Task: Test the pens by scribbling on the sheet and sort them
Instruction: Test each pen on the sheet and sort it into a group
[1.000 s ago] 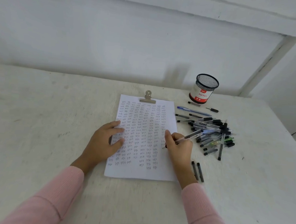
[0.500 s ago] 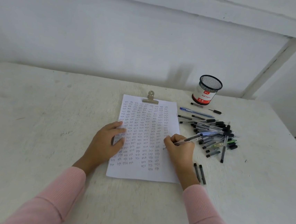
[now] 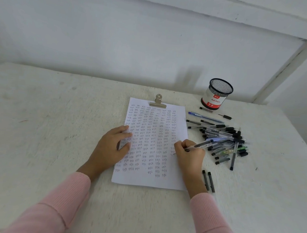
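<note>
Left sleeve [image 3: 52,206], pink, ribbed, entering from lower left. Left hand [image 3: 111,149]: released, fingers straight and slightly spread, pressed flat on the left edge of the sheet [image 3: 152,180]. Sheet: white, portrait, long axis running away from the person, filled with columns of small scribbles, lower strip bare; lying at table centre. Clip [image 3: 158,101]: metal, gripping the sheet's far edge. Right hand [image 3: 190,155]: fingers curled, grasping the pen [image 3: 200,145] in a writing grip at the sheet's right margin. Pen: clear barrel, dark rear end; long axis slanting from lower left to upper right, tip end pointing down-left at the paper and mostly hidden by the fingers, rear end over the edge of the pile [image 3: 225,140]. Two dark pens [image 3: 208,180]: side by side just right of the right wrist, axes running roughly toward and away from the person. Pile: many pens right of the sheet, mostly lying left to right, one dark pen crossing them lengthwise at the right side. Blue pen [image 3: 205,117]: apart, beyond the pile, axis left to right. Cup [image 3: 216,94]: black mesh, upright, labelled, at the far right. Table [image 3: 35,123]: white-painted, rough, scuffed. Wall [image 3: 118,47]: white, with painted beams above and at right.
</note>
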